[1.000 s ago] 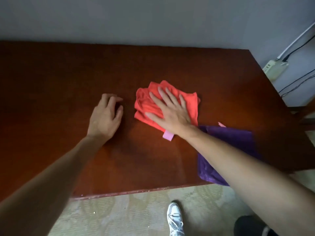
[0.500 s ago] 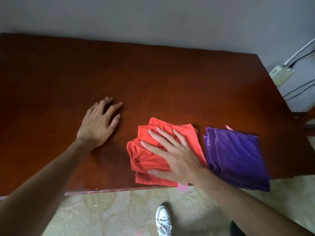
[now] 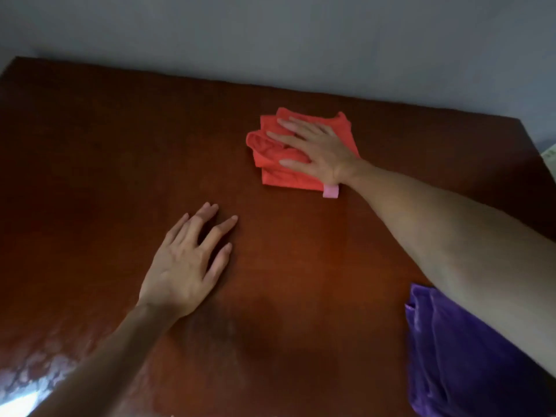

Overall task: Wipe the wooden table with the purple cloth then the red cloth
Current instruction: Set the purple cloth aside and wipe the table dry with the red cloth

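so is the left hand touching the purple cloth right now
No, the left hand lies flat on the bare wooden table, well apart from the purple cloth at the near right.

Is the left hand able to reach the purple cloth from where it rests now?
Probably yes. The left hand lies flat on the bare wooden table, and the tabletop between it and the purple cloth holds nothing. Only the right forearm, stretched to the red cloth, crosses above the purple cloth's far edge.
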